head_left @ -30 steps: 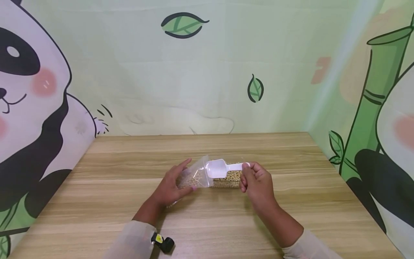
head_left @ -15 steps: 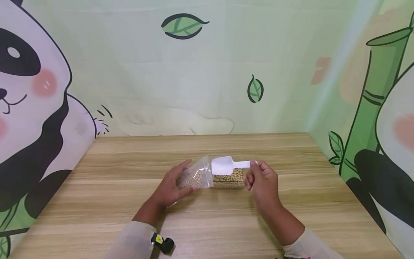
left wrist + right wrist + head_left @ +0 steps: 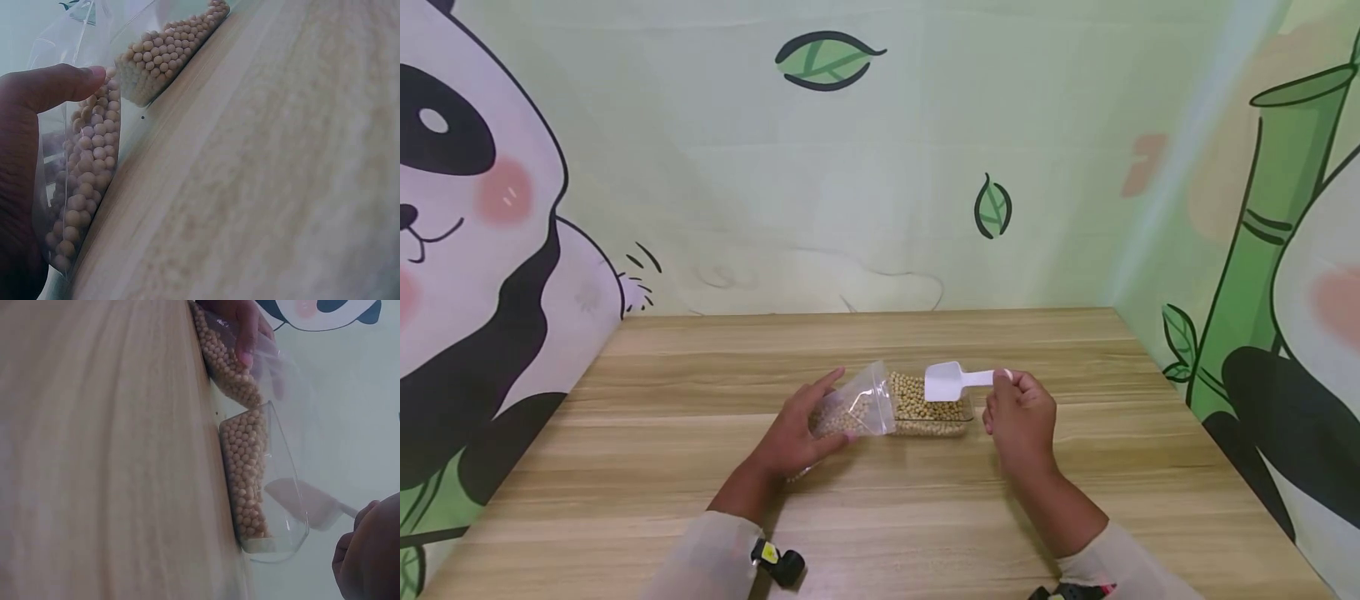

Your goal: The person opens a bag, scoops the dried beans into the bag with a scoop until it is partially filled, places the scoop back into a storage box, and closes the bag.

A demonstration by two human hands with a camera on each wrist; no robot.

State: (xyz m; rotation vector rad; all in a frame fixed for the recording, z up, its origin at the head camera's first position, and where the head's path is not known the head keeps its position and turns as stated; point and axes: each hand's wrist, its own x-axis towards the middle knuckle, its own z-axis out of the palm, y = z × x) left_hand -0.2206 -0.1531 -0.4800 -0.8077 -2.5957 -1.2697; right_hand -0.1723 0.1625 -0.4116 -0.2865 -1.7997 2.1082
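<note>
My left hand (image 3: 799, 427) grips a clear zip bag (image 3: 852, 404) from its left side, thumb in front. Pale round dried soybeans (image 3: 87, 165) fill its lower part. The bag's mouth leans over the left end of a clear rectangular box (image 3: 287, 459), which holds more soybeans (image 3: 244, 465). Above the box hovers a white plastic scoop (image 3: 943, 382), its handle pinched between thumb and fingers of my right hand (image 3: 1026, 421). No soybeans show on the scoop in the head view. The fingers behind the bag are partly hidden.
A wood-grain table (image 3: 917, 517) carries the bag and box. Behind it stands a pale green backdrop (image 3: 700, 167) with printed pandas and leaves. A small black device (image 3: 778, 564) sits at the left cuff.
My right hand has moved right with the scoop, from beside the bag's mouth to over the right part of the box. More soybeans in the box show. The left hand and bag stay put.
</note>
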